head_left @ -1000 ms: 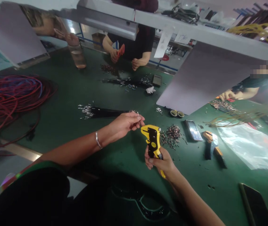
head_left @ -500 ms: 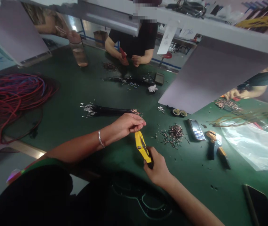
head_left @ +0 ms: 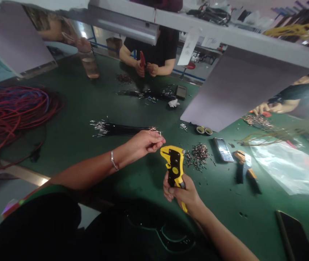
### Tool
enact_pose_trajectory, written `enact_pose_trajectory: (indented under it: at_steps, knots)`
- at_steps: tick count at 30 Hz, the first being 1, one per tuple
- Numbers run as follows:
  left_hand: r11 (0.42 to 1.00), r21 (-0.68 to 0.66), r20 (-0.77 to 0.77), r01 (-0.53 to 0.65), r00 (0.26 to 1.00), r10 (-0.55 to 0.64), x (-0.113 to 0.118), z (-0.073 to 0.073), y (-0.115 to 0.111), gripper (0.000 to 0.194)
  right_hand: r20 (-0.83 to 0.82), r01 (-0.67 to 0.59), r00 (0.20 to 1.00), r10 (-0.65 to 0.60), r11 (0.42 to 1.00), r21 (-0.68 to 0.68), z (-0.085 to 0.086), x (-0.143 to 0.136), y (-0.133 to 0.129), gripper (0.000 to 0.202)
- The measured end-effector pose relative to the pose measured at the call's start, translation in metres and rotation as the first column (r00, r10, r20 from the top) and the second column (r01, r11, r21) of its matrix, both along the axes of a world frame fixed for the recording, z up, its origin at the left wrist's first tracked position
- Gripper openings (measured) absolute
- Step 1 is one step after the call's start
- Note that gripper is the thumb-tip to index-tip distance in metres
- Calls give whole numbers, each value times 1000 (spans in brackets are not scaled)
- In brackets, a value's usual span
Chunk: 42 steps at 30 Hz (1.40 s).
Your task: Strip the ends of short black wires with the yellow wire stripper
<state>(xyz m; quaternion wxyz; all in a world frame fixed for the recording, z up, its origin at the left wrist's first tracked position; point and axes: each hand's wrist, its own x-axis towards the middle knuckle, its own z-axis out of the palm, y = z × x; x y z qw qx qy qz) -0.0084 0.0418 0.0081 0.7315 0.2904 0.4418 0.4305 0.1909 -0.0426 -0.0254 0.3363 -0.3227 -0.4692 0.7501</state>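
My left hand (head_left: 149, 140) is closed in a pinch on a thin piece with a bright tip (head_left: 161, 133); its lower part is hidden by the fingers. My right hand (head_left: 183, 192) grips a yellow and black wire stripper (head_left: 174, 163) by its handles. The tool's flat side faces me, its head just right of my left fingertips, apart from them as far as I can tell. Behind my left hand lies a bundle of black wires (head_left: 124, 129) with silvery ends at the left and coppery ends at the right. A pile of small metal-tipped pieces (head_left: 199, 156) sits right of the stripper's head.
To the right are a keypad phone (head_left: 223, 149), an orange and blue hand tool (head_left: 245, 165), a clear plastic bag (head_left: 287, 166) and a dark smartphone (head_left: 295, 235). Red and blue cables (head_left: 15, 119) are coiled left. A purplish panel (head_left: 241, 87) stands behind. Co-workers sit across.
My right hand has turned the wire stripper, so its broad side now shows, and its head has moved right, away from my left fingers. My left hand keeps its pinch.
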Motion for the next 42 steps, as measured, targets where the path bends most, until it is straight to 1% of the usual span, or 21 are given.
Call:
enact_pose_trajectory:
  at_steps: [1,2,4,6,11,13,16,19,22,26,28,30,32,36,38,42]
  knots:
    - [1000,-7,6,-6,1000,6,0,-1,1,17,-101,-15,995,7,996,-86,4,0,0,19]
    - [1000,-11,12,-8,1000,9,1,-1,1,17,-165,-28,986,4,989,-144,8,0,0,19]
    - [1000,-12,28,-9,1000,9,2,0,0,17,-229,-41,973,-6,979,-201,15,1,1,19]
    - [1000,2,37,-7,999,7,3,2,-1,15,-254,-42,967,-16,974,-221,18,3,2,19]
    - [1000,3,41,-26,999,26,3,7,-4,16,-249,-39,968,-15,977,-212,13,3,2,19]
    - [1000,12,47,-26,999,25,2,5,-3,18,-244,-51,970,-1,977,-209,10,2,0,20]
    - [999,46,56,5,998,-8,0,2,-1,18,-231,-55,973,6,977,-208,8,0,-1,20]
    - [999,37,54,0,999,-2,1,1,-1,16,-226,-48,974,5,982,-184,10,0,-1,21]
    - [1000,20,66,-16,998,14,4,3,-2,16,-235,-23,972,-20,983,-180,14,2,2,20]
    - [998,-15,70,-63,996,64,5,4,-1,16,-258,-21,966,-30,981,-191,16,4,4,20]
    - [998,3,66,-63,996,63,4,3,0,17,-249,-33,968,-16,981,-191,13,4,3,21]
    - [998,36,59,-42,997,40,2,1,0,18,-239,-62,971,17,981,-183,9,3,1,21]
    - [999,46,49,-20,999,17,2,1,0,19,-233,-63,972,23,984,-165,5,2,1,21]
    - [998,33,44,-54,998,53,5,4,-1,19,-225,19,973,-56,986,-164,4,1,5,21]
    - [996,42,41,-73,997,71,7,7,-3,19,-231,35,970,-76,984,-175,7,1,8,21]
    - [994,76,35,-74,997,71,8,11,-4,22,-237,47,967,-88,984,-174,12,1,8,20]
